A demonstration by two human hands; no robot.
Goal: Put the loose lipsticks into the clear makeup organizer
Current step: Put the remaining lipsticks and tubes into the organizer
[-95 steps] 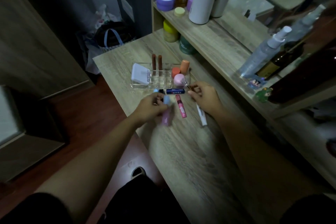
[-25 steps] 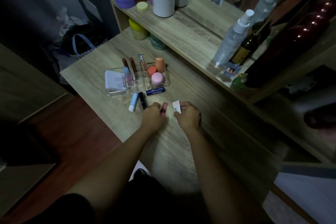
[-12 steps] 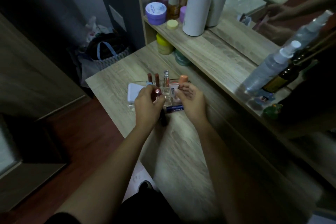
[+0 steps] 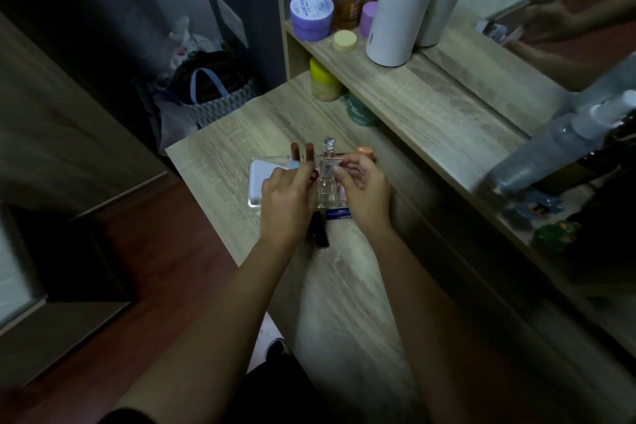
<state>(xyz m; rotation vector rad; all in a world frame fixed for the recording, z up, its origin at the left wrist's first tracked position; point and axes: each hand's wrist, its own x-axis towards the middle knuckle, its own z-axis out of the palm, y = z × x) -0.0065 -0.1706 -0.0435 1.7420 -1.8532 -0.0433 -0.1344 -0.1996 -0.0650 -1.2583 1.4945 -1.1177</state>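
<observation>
The clear makeup organizer (image 4: 256, 204) sits on the wooden desk, mostly hidden behind both hands. Two brown lipsticks (image 4: 301, 151) and a clear-capped tube (image 4: 328, 144) stand upright in its slots. My left hand (image 4: 287, 203) holds a pink-red lipstick (image 4: 314, 175) over the middle slots. My right hand (image 4: 364, 189) pinches a white lipstick tube (image 4: 328, 167) right above the organizer. On the desk in front lie a black tube (image 4: 320, 231) and a blue Nivea stick (image 4: 339, 215).
A white compact (image 4: 261, 179) lies in the organizer's left part; an orange cap (image 4: 364, 150) shows behind my right hand. The shelf behind carries a white cylinder (image 4: 399, 7), a purple jar (image 4: 311, 15), bottles and a spray bottle (image 4: 564, 144). A bag (image 4: 213, 93) sits on the floor at left.
Both hands picked up a lipstick each from the desk and carried them up to the organizer. Over the last half second they edged slightly farther over its slots.
</observation>
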